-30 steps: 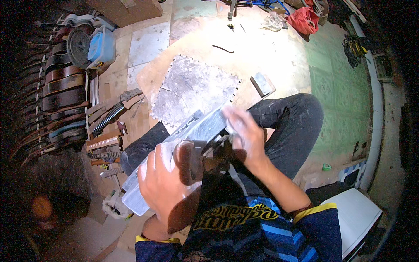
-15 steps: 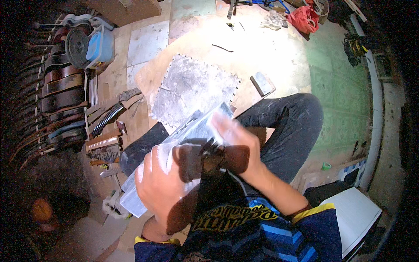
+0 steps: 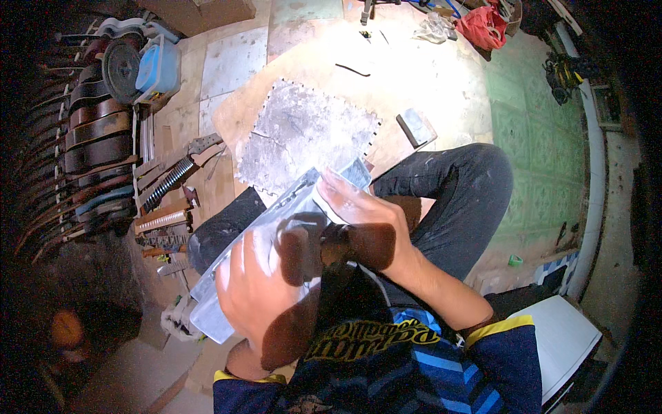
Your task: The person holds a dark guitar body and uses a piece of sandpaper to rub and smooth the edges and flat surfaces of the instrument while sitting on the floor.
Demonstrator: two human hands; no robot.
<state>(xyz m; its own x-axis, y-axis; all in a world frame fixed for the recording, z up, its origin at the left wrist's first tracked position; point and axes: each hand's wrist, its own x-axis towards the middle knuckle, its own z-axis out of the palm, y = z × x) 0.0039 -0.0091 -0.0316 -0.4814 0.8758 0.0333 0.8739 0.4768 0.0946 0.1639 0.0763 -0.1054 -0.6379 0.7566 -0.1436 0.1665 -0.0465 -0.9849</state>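
Observation:
A long, flat, dusty grey-white piece with stepped ends (image 3: 215, 319) lies slantwise over my lap, its far end pointing up and to the right. My left hand (image 3: 258, 290) is wrapped around its nearer part, the fingers whitened with dust. Toward the far end, my right hand (image 3: 365, 217) is closed over the piece's surface. A pale edge shows beneath the right fingers; what they grip there is mostly hidden. Dark shadows fall over both hands and the middle of the piece.
A dusty grey interlocking mat (image 3: 310, 131) lies ahead, with a small block (image 3: 416, 129) to its right. On the left are stacked guitar bodies (image 3: 100, 145), a blue-and-clear tub (image 3: 157, 72) and several tools. A red bag (image 3: 480, 29) sits far right, a white panel (image 3: 569, 345) near right.
My right hand, blurred before, now shows sharply and has slid slightly left along the piece's far part. The left hand keeps its hold.

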